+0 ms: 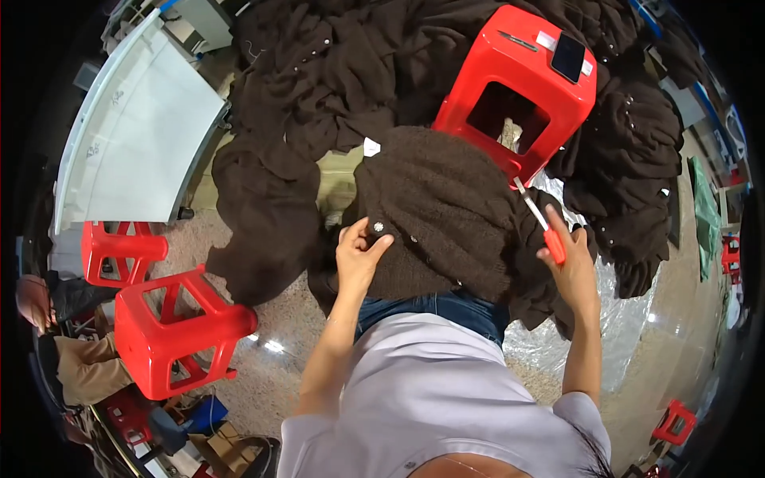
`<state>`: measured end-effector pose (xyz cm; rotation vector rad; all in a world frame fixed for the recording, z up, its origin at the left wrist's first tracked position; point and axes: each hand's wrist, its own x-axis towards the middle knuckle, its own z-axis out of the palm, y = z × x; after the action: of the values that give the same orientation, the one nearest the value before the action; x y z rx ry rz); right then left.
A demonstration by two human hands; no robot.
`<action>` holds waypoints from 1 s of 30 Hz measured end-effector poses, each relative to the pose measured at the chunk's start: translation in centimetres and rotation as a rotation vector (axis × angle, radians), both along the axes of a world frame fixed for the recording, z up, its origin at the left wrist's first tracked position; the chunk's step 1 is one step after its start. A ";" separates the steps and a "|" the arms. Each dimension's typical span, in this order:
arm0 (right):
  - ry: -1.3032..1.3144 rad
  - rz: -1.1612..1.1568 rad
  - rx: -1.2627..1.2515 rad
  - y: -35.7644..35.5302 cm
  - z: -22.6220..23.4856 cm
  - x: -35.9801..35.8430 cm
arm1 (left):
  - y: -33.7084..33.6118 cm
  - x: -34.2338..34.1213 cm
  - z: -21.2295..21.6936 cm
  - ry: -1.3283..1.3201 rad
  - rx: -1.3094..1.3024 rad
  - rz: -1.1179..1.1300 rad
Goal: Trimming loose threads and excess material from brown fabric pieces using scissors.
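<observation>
A dark brown knitted garment (446, 199) lies across my lap. My left hand (356, 256) pinches its left edge between thumb and fingers, beside a shiny round button (378, 228). More small buttons run along the cloth to the right of it. Over the garment's right side, my right hand (575, 271) grips a red-handled tool (554, 245) with a slim pale metal shaft. That shaft points up and away toward the red stool, and its exact kind cannot be made out. A small white tag (371, 147) sticks out at the garment's far left corner.
Ahead stands a red plastic stool (550, 119) bearing a black phone (568, 57) and a dark pen-like item (518, 40). Brown garments (319, 72) are heaped around it. To the left are a white table (143, 127), red stools (171, 342) and another person's leg (92, 370).
</observation>
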<state>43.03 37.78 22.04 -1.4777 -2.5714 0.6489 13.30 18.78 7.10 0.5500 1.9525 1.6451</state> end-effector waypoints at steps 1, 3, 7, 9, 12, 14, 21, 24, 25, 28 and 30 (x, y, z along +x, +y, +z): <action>0.080 0.024 -0.057 -1.4 0.5 -0.7 | 0.5 0.0 -0.3 0.136 0.000 0.002; 0.205 0.191 0.007 -3.9 0.1 -1.7 | 1.2 0.4 -0.2 0.189 0.092 -0.018; 0.279 0.356 -0.002 -7.9 -1.4 -3.5 | 1.7 1.6 4.3 -0.602 0.503 -0.006; 0.280 0.370 -0.035 -8.9 -2.1 -4.8 | 1.2 1.6 4.5 -0.604 0.518 0.015; 0.295 0.430 -0.026 -9.6 -2.4 -6.9 | 0.8 1.0 3.8 -0.552 0.481 0.001; 0.184 0.387 -0.033 -9.5 -2.8 -7.9 | 0.8 0.9 4.0 -0.526 0.468 -0.022; 0.311 0.300 -0.047 -9.0 -3.2 -6.6 | 2.1 3.1 2.8 -0.703 0.220 -0.122; 0.285 0.308 -0.026 -8.9 -3.2 -4.5 | 1.9 3.0 1.7 -0.750 0.287 -0.076; 0.210 0.318 -0.051 -9.0 -3.0 -3.8 | 2.0 2.9 2.2 -0.743 0.339 -0.034; 0.124 0.346 -0.058 -9.5 -3.1 -3.1 | 2.1 2.6 2.6 -0.685 0.447 0.069; 0.172 0.336 -0.075 -9.8 -3.1 -3.7 | 1.9 2.2 2.7 -0.683 0.452 0.072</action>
<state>39.34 28.00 18.93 -0.9617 -2.7038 0.8761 15.54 20.67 9.78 0.0416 1.1264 1.9921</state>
